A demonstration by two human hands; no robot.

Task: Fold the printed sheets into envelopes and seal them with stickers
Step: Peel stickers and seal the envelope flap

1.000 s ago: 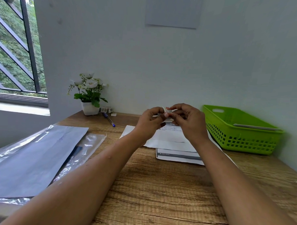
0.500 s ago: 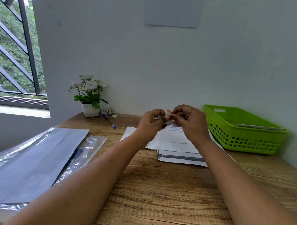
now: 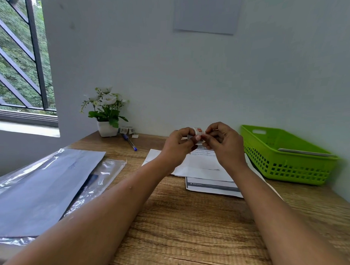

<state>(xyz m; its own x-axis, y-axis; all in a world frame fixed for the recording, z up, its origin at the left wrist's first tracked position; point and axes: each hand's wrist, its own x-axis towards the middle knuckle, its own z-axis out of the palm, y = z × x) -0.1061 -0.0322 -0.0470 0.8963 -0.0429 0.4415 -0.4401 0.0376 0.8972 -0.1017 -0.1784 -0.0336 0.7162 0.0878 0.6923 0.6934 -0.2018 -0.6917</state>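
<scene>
Both my hands are raised above the desk, fingertips meeting on a small white sticker strip [image 3: 198, 131] with a red print. My left hand [image 3: 179, 144] pinches its left end and my right hand [image 3: 223, 144] pinches its right end. Under them lies a folded printed sheet [image 3: 202, 165] on top of another printed sheet [image 3: 214, 187]. A further bit of sticker roll [image 3: 126, 129] sits by the flower pot at the back.
A green plastic basket [image 3: 286, 158] with a flat sheet in it stands at the right by the wall. A grey envelope on clear plastic sleeves [image 3: 39, 187] covers the left side. A white flower pot [image 3: 107, 128] and a blue pen [image 3: 130, 143] are at the back.
My hands have stayed together over the sheets; the sticker strip with its red print now shows more clearly between the fingertips.
</scene>
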